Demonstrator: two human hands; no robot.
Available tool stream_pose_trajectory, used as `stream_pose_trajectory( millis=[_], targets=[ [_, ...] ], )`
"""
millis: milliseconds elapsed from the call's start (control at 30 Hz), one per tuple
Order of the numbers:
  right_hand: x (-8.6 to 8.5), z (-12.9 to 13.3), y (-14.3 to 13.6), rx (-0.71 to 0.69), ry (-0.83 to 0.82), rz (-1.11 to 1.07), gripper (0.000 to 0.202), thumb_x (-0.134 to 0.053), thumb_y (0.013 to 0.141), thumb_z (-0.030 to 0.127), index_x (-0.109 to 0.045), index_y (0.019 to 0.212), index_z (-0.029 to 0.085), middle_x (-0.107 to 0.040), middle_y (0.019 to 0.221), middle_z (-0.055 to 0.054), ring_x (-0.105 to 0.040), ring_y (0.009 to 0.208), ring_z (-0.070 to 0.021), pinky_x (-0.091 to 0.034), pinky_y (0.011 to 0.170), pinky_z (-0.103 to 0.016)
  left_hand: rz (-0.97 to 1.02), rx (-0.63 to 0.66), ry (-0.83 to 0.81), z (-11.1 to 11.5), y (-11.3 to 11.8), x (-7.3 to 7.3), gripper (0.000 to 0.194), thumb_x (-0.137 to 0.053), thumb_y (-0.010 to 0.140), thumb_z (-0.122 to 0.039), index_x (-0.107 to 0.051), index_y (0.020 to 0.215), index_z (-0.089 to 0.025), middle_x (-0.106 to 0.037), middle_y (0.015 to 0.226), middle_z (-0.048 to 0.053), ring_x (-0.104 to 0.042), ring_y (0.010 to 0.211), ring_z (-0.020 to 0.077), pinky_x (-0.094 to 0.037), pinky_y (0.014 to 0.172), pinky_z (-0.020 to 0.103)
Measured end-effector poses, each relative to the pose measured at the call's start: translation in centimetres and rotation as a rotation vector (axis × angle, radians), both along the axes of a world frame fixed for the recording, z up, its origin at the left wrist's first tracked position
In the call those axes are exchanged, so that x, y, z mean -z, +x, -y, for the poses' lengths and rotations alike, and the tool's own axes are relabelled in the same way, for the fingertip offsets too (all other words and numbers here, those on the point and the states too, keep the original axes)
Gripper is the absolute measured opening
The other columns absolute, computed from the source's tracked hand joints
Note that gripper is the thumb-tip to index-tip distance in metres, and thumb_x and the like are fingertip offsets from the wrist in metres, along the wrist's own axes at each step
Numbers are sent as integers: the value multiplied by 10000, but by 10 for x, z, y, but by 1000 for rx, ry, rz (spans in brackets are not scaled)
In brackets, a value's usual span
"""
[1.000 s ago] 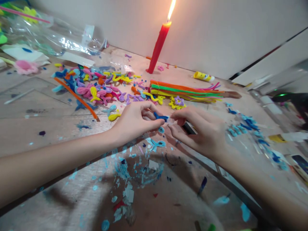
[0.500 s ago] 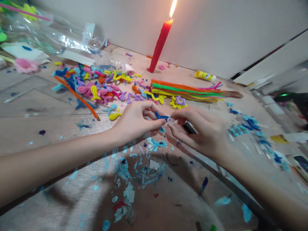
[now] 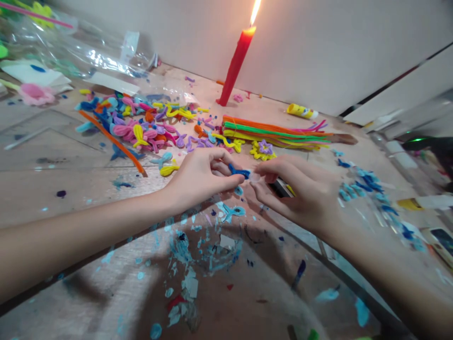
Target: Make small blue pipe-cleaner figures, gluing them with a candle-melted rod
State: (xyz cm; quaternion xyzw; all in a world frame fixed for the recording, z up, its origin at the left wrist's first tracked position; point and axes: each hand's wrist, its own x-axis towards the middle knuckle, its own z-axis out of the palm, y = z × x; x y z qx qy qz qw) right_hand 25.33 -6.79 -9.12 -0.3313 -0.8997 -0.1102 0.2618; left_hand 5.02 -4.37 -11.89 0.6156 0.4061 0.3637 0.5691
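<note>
My left hand (image 3: 203, 177) pinches a small dark blue pipe-cleaner piece (image 3: 238, 172) between thumb and fingers. At its right end, my right hand (image 3: 300, 189) has its thumb and index finger closed around a small translucent whitish disc (image 3: 254, 177). Whether disc and blue piece touch, I cannot tell. Just below the hands, a light blue pipe-cleaner piece (image 3: 233, 212) lies on the table (image 3: 116, 278). A dark flat object (image 3: 281, 188) shows partly behind my right hand.
A lit red candle (image 3: 235, 68) stands tilted behind the hands. Bundled pipe cleaners (image 3: 272, 131) lie before it, a mixed pile of shaped pieces (image 3: 141, 125) to the left. Several blue pieces (image 3: 370, 182) lie right. Clear plastic bags (image 3: 92, 56) fill the back left.
My right hand has shifted slightly to the right with the translucent disc. My left hand keeps its pinch on the blue piece, nearly unmoved.
</note>
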Motion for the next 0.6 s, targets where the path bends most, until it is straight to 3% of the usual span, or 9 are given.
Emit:
stream_pose_trajectory(
  millis=[600],
  targets=[
    [3, -3, -3, -56, -13, -21, 106, -606, 875, 134, -611, 963, 193, -728, 835, -61, -664, 666, -150, -523, 589, -265, 40, 35, -54, -1, -1, -2, 111, -741, 782, -199, -649, 810, -142, -698, 610, -4, -691, 562, 121, -509, 497, 185]
  ],
)
